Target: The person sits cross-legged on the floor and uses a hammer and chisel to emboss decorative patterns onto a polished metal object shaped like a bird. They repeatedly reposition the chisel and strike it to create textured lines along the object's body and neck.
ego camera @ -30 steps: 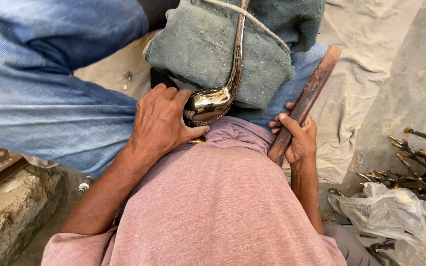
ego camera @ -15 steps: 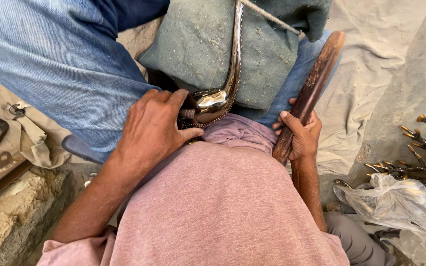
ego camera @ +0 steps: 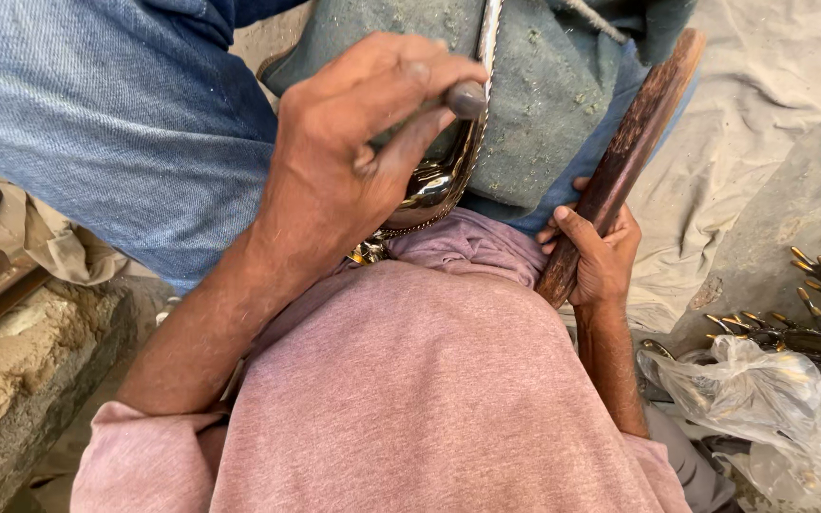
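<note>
left hand [ego camera: 353, 161]: closed around a short dark metal punch-like tool [ego camera: 463, 98]; only its rounded grey end pokes out past the thumb and fingers, right up against the ladle

right hand [ego camera: 601, 256]: wrapped around the lower part of a long dark brown wooden stick [ego camera: 624, 161], which leans up and away to the right, top end near the upper edge of the view

shiny metal ladle [ego camera: 434, 185]: polished bowl sits just under the left hand, in the lap between the legs; its thin handle runs straight up over the pad

grey-green dusty cloth pad [ego camera: 553, 85]: lies across the lap under the ladle handle, speckled with grit

blue denim jeans [ego camera: 116, 114]: left leg fills the upper left, a bit of blue also shows beside the stick

pink t-shirt [ego camera: 410, 389]: takes up most of the lower middle, bunched where it meets the ladle bowl

crumpled clear plastic bag [ego camera: 753, 399]: on the ground off to the right, well apart from both hands

pile of small metal spoon-like pieces [ego camera: 810, 328]: just behind the bag, kinda tangled, can't make out each one

rough stone block [ego camera: 21, 370]: lower left, beside the leg
</note>
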